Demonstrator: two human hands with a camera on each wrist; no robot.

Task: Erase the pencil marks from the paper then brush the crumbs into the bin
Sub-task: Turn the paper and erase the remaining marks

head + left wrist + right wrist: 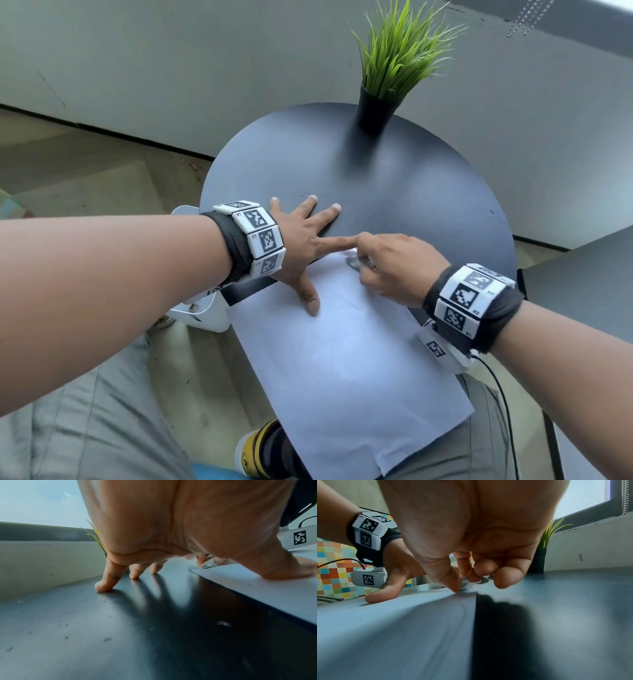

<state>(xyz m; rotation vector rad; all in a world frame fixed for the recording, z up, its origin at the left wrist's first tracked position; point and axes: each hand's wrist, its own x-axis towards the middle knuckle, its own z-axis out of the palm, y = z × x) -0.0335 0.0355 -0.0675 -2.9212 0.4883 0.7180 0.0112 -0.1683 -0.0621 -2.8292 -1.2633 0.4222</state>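
The left hand [301, 236] is lying spread wide and flat, holding nothing: its thumb [310, 298] is pressing down on the far left part of the paper [349, 359], while three fingertips [102, 586] are resting on the bare dark tabletop just beyond the sheet's far edge. Its index finger is reaching right until it is touching the right hand [390, 263]. That hand is curled narrow, its thumb and fingers pinching a small greyish eraser [466, 584] and pressing it onto the far corner of the paper, right at the sheet's edge. The eraser is mostly hidden by the fingers, so its shape is hard to tell.

One sheet of white paper is lying on the round black table [428, 192], its near end hanging over the table's near rim. No pencil marks are readable on it from the head view. At the left, below the table edge and partly behind the left wrist, one white bin [205, 315] is standing on the floor. At the far side of the table one potted grass plant [387, 78] is standing upright in a black pot, well apart from both hands.
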